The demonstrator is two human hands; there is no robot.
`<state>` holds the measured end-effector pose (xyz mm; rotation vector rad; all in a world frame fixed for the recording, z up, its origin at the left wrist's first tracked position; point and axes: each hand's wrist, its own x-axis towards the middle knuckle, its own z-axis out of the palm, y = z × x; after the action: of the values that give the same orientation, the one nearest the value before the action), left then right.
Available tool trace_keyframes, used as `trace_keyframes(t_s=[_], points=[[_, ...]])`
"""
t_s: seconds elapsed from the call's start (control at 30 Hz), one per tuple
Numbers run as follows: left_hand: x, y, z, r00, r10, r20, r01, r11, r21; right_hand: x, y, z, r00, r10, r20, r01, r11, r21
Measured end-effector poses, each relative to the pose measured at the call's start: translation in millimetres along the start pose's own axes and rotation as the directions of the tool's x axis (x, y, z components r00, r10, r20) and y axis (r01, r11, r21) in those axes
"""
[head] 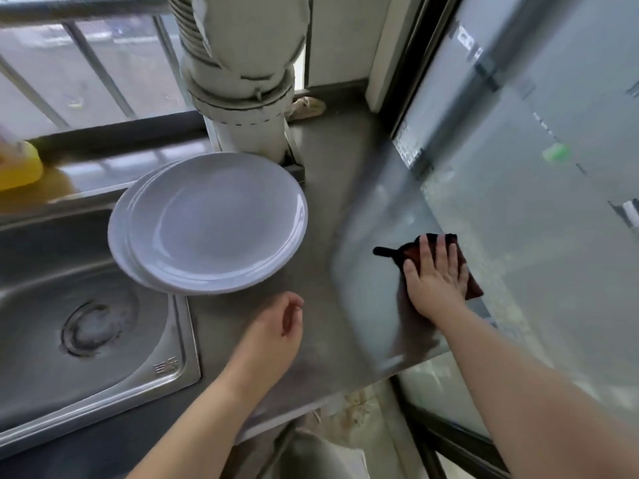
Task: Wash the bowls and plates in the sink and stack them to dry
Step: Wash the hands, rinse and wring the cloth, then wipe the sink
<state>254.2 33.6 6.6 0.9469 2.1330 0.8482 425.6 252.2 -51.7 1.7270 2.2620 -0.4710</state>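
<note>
A stack of white plates (211, 223) lies on the grey counter (332, 160), its left side overhanging the rim of the steel sink (45, 305). The sink basin shows only its drain (91, 328). My right hand (437, 274) lies flat with straight fingers on a dark red cloth (472, 285) at the counter's right edge, against the glass panel. My left hand (280, 328) hovers over the counter just in front of the plates, fingers loosely curled, holding nothing.
A thick white pipe (242, 70) rises behind the plates. A yellow sponge (19, 167) sits on the window ledge at the far left. A frosted glass door (536, 150) stands along the right. A crumpled pale rag (307, 107) lies at the back of the counter.
</note>
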Motion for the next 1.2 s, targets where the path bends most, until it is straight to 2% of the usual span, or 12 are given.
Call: trace_keyframes(t_s=[0.07, 0.1, 0.17, 0.3, 0.43, 0.47, 0.67, 0.87, 0.93, 1.03, 1.13, 1.2], points=[[4.2, 1.2, 4.0, 1.0, 0.0, -0.022, 0.0, 1.0, 0.026, 7.6, -14.9, 2.5, 0.999, 0.032, -0.028, -0.032, 0.999, 0.002], [6.9, 0.6, 5.8, 0.999, 0.013, -0.04, -0.012, 0.999, 0.033, 6.0, -26.8, 3.7, 0.998, -0.015, -0.059, 0.014, 1.0, -0.012], [12.6, 2.4, 7.9, 0.996, 0.039, -0.08, -0.036, 0.998, 0.046, -6.5, -57.4, 16.3, 0.97, -0.229, -0.08, 0.226, 0.973, -0.05], [19.1, 4.2, 8.4, 0.993, 0.064, -0.098, -0.055, 0.994, 0.094, -62.1, -97.8, 50.8, 0.779, -0.626, -0.041, 0.623, 0.78, -0.061], [22.3, -6.1, 7.7, 0.997, -0.019, -0.073, 0.027, 0.994, 0.109, -66.6, -72.7, 57.7, 0.646, -0.763, 0.001, 0.758, 0.641, -0.121], [23.3, -8.6, 8.8, 0.997, -0.036, -0.07, 0.044, 0.992, 0.119, -58.5, -67.4, 54.4, 0.658, -0.753, -0.005, 0.746, 0.653, -0.134], [23.9, -12.6, 21.2, 0.992, 0.068, -0.103, -0.056, 0.991, 0.118, 36.2, -60.9, 2.0, 0.886, -0.462, -0.048, 0.452, 0.881, -0.139], [33.6, -3.8, 31.7, 0.986, 0.114, -0.124, -0.109, 0.993, 0.046, 116.9, -119.7, -27.2, 0.979, -0.2, -0.027, 0.198, 0.978, -0.057], [39.8, 2.1, 34.6, 0.982, 0.14, -0.127, -0.139, 0.99, 0.02, 114.8, -142.3, -24.4, 0.966, -0.258, -0.03, 0.257, 0.966, -0.04], [47.6, 11.7, 39.8, 0.971, 0.197, -0.136, -0.2, 0.98, -0.012, 86.4, -149.2, -13.2, 0.872, -0.49, -0.009, 0.49, 0.872, -0.001], [51.7, 16.8, 43.8, 0.966, 0.222, -0.131, -0.227, 0.973, -0.028, 50.2, -114.5, -3.7, 0.776, -0.631, 0.018, 0.631, 0.775, -0.035], [54.6, 18.6, 44.6, 0.969, 0.214, -0.12, -0.221, 0.974, -0.043, 40.5, -84.4, -1.8, 0.748, -0.662, 0.036, 0.663, 0.744, -0.09]])
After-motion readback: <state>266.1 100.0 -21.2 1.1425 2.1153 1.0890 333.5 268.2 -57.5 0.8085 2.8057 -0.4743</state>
